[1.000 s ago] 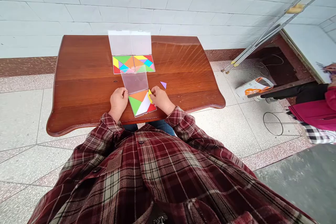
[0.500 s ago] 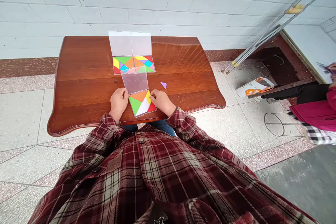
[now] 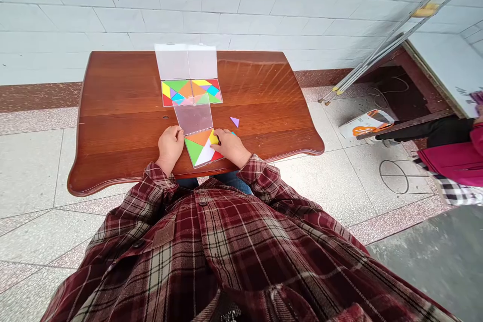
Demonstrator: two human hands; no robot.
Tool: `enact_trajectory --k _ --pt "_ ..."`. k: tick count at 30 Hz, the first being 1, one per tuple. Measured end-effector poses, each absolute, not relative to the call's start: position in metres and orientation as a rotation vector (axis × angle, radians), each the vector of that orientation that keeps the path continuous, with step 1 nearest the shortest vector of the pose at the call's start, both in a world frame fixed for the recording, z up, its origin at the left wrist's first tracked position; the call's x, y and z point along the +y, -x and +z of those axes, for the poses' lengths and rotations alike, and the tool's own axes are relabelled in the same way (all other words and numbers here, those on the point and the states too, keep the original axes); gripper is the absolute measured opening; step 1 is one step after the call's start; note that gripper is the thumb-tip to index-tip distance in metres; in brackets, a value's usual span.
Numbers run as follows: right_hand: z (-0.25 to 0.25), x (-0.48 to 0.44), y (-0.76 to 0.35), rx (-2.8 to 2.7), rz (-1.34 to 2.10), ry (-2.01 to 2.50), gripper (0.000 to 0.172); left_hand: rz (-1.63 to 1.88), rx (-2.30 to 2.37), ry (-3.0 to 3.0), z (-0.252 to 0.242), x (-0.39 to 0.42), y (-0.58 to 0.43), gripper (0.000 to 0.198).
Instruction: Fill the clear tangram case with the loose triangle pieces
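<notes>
Our right hand (image 3: 230, 147) has moved left over the yellow piece (image 3: 213, 137), fingers narrow; whether they grip, we cannot tell. The purple piece (image 3: 234, 122) lies just beyond, well apart from our curled left hand (image 3: 171, 147).

Maroon plaid shirt (image 3: 234, 241), dark buttons (image 3: 203, 204)

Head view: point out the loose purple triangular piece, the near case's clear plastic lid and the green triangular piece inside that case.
Loose purple triangular piece (image 3: 235, 121): head view, its middle.
Near clear plastic lid (image 3: 193, 116): head view, panel's middle.
Green triangular piece (image 3: 193, 150): head view, its middle.
</notes>
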State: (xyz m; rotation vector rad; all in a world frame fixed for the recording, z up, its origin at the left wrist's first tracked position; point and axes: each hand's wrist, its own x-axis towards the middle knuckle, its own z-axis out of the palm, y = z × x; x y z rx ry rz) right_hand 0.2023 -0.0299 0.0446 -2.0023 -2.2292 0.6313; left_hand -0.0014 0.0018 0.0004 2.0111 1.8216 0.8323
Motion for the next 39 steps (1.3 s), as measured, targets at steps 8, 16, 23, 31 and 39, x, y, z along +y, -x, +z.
enact_trajectory --k 8,16,23,31,39 --pt "0.048 -0.02 -0.261 -1.926 0.507 2.137 0.026 0.828 1.819 -1.997 0.002 0.003 0.001 0.019" --pt "0.037 -0.028 -0.268 -2.117 0.605 2.159 0.035 0.823 1.831 -2.012 0.002 0.003 0.001 0.017" --pt "0.049 -0.019 -0.269 -2.565 0.572 1.935 0.048 0.81 1.834 -2.017 0.004 0.002 0.001 0.018" --pt "0.065 -0.003 -0.282 -2.875 0.445 1.888 0.038 0.817 1.832 -2.013 0.003 0.001 0.001 0.018" --pt "0.074 -0.03 -0.269 -2.572 0.382 1.945 0.032 0.805 1.836 -1.969 0.004 0.001 0.0 0.018"
